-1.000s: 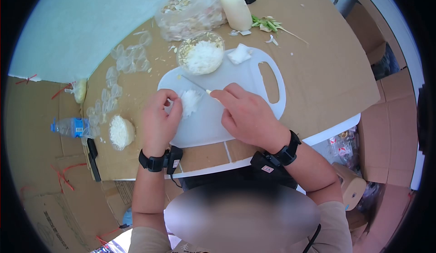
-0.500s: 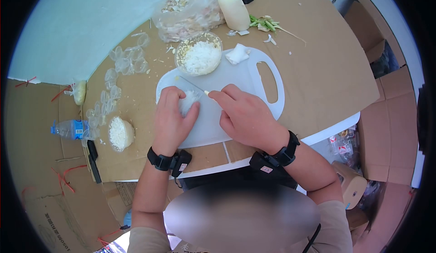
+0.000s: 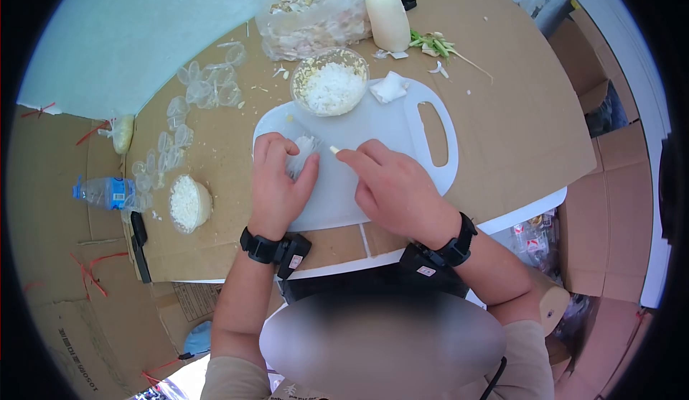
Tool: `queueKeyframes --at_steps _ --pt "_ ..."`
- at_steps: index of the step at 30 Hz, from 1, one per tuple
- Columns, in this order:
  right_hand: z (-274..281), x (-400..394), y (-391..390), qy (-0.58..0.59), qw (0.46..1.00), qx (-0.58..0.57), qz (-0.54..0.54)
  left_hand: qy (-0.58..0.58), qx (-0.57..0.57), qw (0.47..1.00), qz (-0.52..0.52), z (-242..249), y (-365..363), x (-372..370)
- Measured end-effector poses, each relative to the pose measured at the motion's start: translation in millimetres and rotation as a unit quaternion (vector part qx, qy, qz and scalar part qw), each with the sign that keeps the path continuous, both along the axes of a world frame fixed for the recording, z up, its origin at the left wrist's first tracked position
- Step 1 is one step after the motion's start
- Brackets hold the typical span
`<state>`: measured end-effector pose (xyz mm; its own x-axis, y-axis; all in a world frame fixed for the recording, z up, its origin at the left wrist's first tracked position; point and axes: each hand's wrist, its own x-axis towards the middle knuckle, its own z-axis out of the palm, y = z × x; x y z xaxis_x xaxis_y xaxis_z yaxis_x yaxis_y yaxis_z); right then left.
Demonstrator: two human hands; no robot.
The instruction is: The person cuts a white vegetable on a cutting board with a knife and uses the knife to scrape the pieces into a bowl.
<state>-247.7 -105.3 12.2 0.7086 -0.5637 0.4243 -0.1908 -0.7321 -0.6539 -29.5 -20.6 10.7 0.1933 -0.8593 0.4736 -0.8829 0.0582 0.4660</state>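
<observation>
Cupping a fluffy heap of white shreds (image 3: 305,152), the left hand (image 3: 278,184) arches at the board's 9 o'clock, thumb spread away from curled fingers; how firmly its fingertips press cannot be told. At the board's middle, the right hand (image 3: 402,184) is closed around a slim knife (image 3: 335,150), its pale handle end poking out toward 10 o'clock; the blade is too blurred to trace well. The shreds lie on a smooth white plastic cutting board (image 3: 387,116) with rounded corners.

At 12 o'clock, overlapping the board's rim, a clear round bowl (image 3: 336,84) holds white shreds over yellowish bits; a soft-cornered white piece (image 3: 388,87) sits just beside it, toward 1 o'clock. Beyond are a crinkled, stuffed plastic bag (image 3: 312,23) and a thick, smooth white radish (image 3: 389,19). A small tub (image 3: 190,205) of white crumbs stands at 9 o'clock.

One second ago, the left thumb and fingers were drawn together at the heap's near-left edge; now they part around it.

The board's near edge, at 6 o'clock, lies close to the table's rim. Bare plastic gives room between the hands, and matte brown cardboard (image 3: 517,105) spreads widely at 3 o'clock.
</observation>
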Motion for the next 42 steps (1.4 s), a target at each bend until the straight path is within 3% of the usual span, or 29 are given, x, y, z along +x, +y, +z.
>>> queueKeyframes --at_steps 26,42 --pt "0.3 -4.4 -7.0 -0.015 0.999 0.019 -0.043 -0.003 0.016 1.000 0.026 -1.7 -0.6 2.0" --pt "-6.6 0.1 -6.9 -0.027 0.997 -0.038 -0.064 -0.017 0.028 0.999 -0.004 2.2 -10.4 0.9"
